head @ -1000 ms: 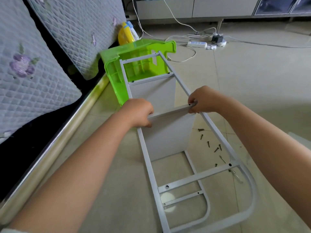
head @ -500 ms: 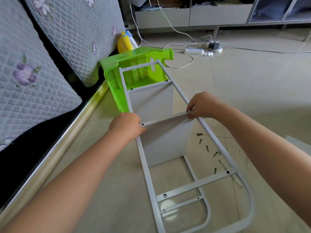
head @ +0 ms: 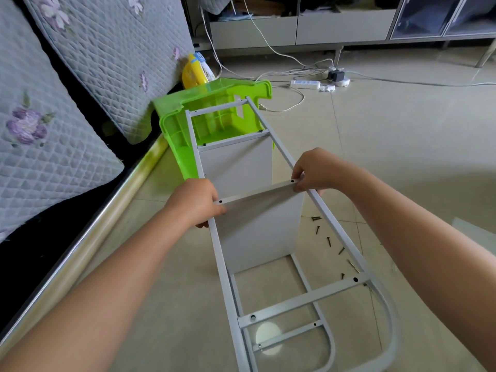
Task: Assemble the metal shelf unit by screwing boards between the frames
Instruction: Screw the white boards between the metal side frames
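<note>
Bottom edge cuts off the frame [head: 300, 303]; lower frame mostly hidden.

A bright green plastic stool [head: 174, 114] lies tipped on the pale tiled floor [head: 402, 146], far left. Behind it a yellow plastic object [head: 191, 75] leans against a grey quilted cushion with purple flowers [head: 107, 55]. Far right of these, a white power strip [head: 305, 84] and trailing white cables [head: 281, 56] lie before a low grey cabinet [head: 341, 26].
</note>
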The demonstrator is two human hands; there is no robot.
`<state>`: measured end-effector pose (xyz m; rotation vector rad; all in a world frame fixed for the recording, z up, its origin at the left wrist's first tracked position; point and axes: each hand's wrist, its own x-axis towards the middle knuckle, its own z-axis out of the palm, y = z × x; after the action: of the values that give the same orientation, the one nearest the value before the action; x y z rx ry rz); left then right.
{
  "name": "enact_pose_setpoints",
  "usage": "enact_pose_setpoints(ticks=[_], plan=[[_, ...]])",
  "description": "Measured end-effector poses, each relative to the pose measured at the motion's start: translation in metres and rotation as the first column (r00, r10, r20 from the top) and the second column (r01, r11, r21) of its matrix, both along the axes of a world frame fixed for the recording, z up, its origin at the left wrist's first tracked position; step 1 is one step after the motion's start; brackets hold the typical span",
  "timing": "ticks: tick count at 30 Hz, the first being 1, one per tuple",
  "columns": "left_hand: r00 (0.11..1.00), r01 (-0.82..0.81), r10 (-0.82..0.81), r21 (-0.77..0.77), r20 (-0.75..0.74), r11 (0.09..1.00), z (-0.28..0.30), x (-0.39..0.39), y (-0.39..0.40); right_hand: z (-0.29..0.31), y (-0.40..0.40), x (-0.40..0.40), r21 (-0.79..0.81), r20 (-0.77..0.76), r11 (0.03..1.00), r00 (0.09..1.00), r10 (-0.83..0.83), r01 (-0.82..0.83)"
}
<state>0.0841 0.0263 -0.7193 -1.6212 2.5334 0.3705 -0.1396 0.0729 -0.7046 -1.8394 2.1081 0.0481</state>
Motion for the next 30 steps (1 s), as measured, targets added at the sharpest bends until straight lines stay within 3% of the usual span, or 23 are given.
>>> enact_pose_setpoints(ticks=[11, 19, 30], plan=[[0.997, 0.059, -0.062, -0.081, -0.038, 0.995, 0.002, 0.008, -0.039, -0.009, -0.014, 0.015, -0.035, 0.067, 0.994, 0.993, -0.097, 0.1], [0.991, 0.105, -0.116, -0.144, -0.067, 0.984, -0.001, 0.011, -0.061, -0.016, -0.021, 0.025, -0.068, -0.031, 0.99, 0.991, -0.127, 0.124], [0.993, 0.006, -0.029, -0.192, -0.119, 0.981, -0.011, 0.028, -0.062, -0.023, -0.055, 0.031, -0.186, -0.085, 0.981, 0.994, -0.073, 0.056]])
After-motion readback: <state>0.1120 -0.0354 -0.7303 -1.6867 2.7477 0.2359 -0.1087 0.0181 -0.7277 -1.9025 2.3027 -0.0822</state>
